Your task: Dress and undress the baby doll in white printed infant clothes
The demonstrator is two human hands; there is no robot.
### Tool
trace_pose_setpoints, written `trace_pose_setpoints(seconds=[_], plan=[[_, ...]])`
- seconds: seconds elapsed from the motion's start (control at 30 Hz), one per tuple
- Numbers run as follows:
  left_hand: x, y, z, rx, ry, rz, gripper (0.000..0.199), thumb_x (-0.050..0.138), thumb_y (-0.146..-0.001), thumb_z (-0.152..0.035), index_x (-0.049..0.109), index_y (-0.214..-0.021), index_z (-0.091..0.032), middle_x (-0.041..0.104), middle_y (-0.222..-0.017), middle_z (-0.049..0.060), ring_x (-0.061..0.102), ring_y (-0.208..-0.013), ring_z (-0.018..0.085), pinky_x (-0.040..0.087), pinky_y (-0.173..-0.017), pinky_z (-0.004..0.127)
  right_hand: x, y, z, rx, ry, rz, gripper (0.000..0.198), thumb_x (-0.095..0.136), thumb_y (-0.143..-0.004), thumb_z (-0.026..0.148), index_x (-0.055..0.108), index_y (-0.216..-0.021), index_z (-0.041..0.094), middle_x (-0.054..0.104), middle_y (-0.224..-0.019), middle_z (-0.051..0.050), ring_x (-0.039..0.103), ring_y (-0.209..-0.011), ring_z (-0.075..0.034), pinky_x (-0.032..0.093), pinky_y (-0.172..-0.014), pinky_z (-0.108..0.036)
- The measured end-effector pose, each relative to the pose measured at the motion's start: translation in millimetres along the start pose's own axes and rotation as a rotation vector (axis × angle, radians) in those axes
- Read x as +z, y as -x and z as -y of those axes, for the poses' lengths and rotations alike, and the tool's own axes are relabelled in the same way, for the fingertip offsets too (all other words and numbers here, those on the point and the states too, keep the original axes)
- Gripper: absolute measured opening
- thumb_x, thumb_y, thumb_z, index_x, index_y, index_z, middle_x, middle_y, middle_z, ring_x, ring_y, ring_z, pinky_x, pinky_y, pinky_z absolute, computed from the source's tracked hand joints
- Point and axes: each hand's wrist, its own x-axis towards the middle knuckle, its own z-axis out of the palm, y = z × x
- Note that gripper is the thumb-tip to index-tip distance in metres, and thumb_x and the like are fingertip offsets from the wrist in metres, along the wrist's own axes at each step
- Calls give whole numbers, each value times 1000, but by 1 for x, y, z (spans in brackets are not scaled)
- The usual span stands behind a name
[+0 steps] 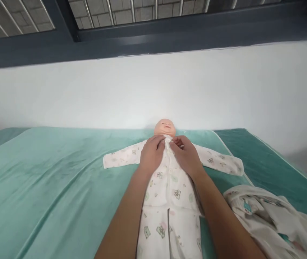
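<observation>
When scanning the lower half of the frame, note green cover point(62, 180); at lower centre, white printed outfit point(166, 189); at centre, left hand point(152, 153) and right hand point(187, 153), fingers half-curled, touching its upper front, unable to tell whether gripping; just above, doll head point(165, 127).

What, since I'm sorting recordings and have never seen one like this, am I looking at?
There is no machine: these are a person's own two bare hands. The single picture comes from a camera worn on the head, looking forward and down. A smooth, pinkish, bald doll lies face up on a soft-looking teal fabric cover. Below its head spreads a white, long-sleeved cloth top with small printed figures, then matching white cloth trousers. A crumpled white cloth lies to the right. The left hand and right hand are at the top's neckline; whether either pinches fabric, I cannot tell.
</observation>
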Motion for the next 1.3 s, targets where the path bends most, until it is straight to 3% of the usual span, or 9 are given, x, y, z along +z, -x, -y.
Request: trace_pose_setpoints(seconds=[0.2, 0.43, 1.07, 1.3], plan=[[-3, 4, 4, 0, 26, 6, 31, 43, -95, -23, 68, -113, -24, 65, -129, 1, 55, -124, 18, 41, -110, 36, -1, 9, -1, -49, -40, 28, 20, 56, -86, 40, 64, -96, 24, 64, -97, -3, 57, -91, -20, 45, -83, -37], [-1, 2, 5, -65, 140, -53, 22, 52, -91, -24, 72, -99, -24, 67, -125, 2, 59, -119, 19, 43, -109, 37, 0, 7, 1, -123, 12, 30, 20, 49, -90, 34, 67, -94, 26, 63, -104, -3, 55, -102, -23, 42, -90, -40], [-2, 3, 3, -100, 74, -25, 31, 46, -95, -28, 72, -112, -26, 62, -133, 3, 54, -126, 20, 41, -111, 38, -1, 11, 4, -232, 60, 40, 26, 39, -95, 25, 65, -98, 26, 67, -118, -2, 52, -115, -23, 40, -99, -42], [-2, 4, 4, -71, 53, -18, 32, 45, -95, -27, 72, -112, -28, 62, -132, 3, 54, -126, 20, 42, -110, 38, -3, 10, 5, -220, 65, 100, 26, 39, -96, 30, 64, -102, 27, 65, -127, -2, 50, -127, -22, 37, -106, -45]])
